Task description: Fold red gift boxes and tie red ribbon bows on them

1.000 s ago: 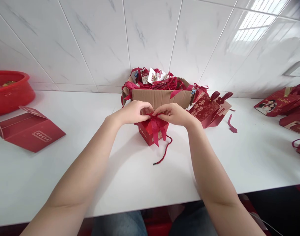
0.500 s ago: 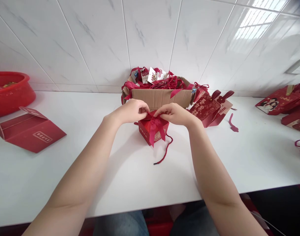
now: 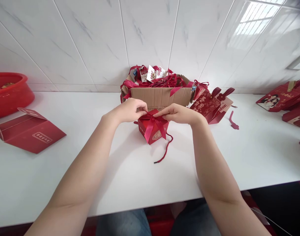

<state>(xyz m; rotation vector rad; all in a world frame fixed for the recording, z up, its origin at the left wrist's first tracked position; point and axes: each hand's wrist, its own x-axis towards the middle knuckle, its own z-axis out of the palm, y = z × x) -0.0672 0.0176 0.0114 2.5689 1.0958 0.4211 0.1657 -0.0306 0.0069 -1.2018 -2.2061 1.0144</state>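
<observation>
A small red gift box with gold print stands on the white table, a satin ribbon tied in a bow over its top. My left hand pinches the ribbon at the bow's left side between thumb and fingertips. On the other side my right hand has its forefinger against the bow's knot and its thumb tucked beneath, closed on the ribbon; the exact grip is partly hidden. From under the box a dark red twisted cord trails toward me.
Behind stands a cardboard box full of ribbons and tags. Red gift bags and a loose strap lie to its right, more bags farther right. A folded red carton and a red basin are left.
The ribbon tails have swung left and spread apart. My right forefinger has straightened across the top of the bow; my left hand stays nearly in place.
</observation>
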